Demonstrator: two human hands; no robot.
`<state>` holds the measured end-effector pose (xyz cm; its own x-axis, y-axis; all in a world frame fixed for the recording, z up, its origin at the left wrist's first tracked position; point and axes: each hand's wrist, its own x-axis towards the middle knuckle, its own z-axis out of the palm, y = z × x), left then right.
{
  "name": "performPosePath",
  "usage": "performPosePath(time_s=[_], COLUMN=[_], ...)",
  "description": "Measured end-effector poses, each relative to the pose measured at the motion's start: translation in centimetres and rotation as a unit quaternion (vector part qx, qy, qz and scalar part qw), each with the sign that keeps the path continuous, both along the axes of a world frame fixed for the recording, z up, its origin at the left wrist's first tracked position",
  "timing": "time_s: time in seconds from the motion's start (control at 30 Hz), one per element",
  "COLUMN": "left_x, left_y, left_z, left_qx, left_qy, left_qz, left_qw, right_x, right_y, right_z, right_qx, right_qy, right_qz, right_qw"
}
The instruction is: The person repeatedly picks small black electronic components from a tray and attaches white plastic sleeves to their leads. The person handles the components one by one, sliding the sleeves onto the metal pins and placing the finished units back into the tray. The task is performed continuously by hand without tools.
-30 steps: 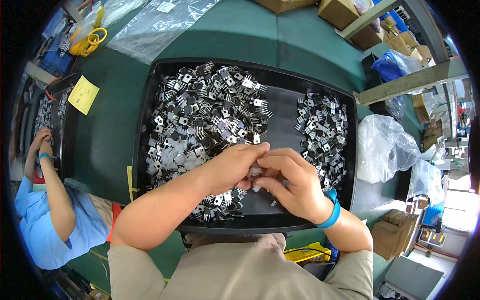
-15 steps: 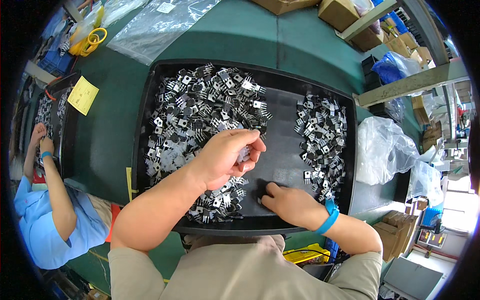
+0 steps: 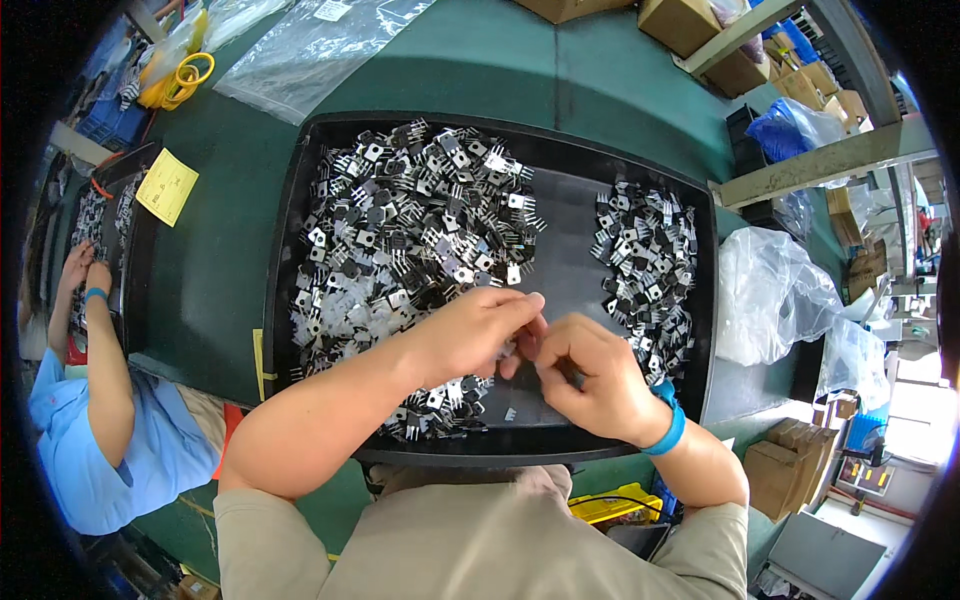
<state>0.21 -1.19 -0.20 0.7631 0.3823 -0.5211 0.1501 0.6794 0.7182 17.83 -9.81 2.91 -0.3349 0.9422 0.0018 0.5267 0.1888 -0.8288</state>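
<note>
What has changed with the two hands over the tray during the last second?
Half a second ago the right hand lay down on the tray floor, apart from the left hand. It has come back up and the fingertips meet again over the black tray, pinching something too small to identify. Both piles of components stayed unchanged.

- You worked at a green-topped bench (image 3: pixel 520 70).
- Cardboard boxes (image 3: pixel 690 25) sat beyond a grey metal shelf rail (image 3: pixel 820 160) on your right.
- Bright daylight fell on the floor (image 3: pixel 915 410) at far right.
</note>
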Motion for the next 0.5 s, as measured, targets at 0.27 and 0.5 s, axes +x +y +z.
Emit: performPosePath(time_s=[0.27,0.5], left_x=[-0.9,-1.5], left_y=[1.2,2.5], left_z=[0.5,1.8], left_qx=[-0.08,-0.065], left_qy=[-0.053,-0.099], left_qz=[0.113,0.185], left_qw=[0.989,0.976], right_x=[0.4,-0.4], right_y=[0.1,-1.8], right_z=[-1.2,-4.5], right_qx=[0.076,0.01], right_qy=[-0.063,-0.244], right_qz=[0.076,0.291], right_qw=[0.992,0.925])
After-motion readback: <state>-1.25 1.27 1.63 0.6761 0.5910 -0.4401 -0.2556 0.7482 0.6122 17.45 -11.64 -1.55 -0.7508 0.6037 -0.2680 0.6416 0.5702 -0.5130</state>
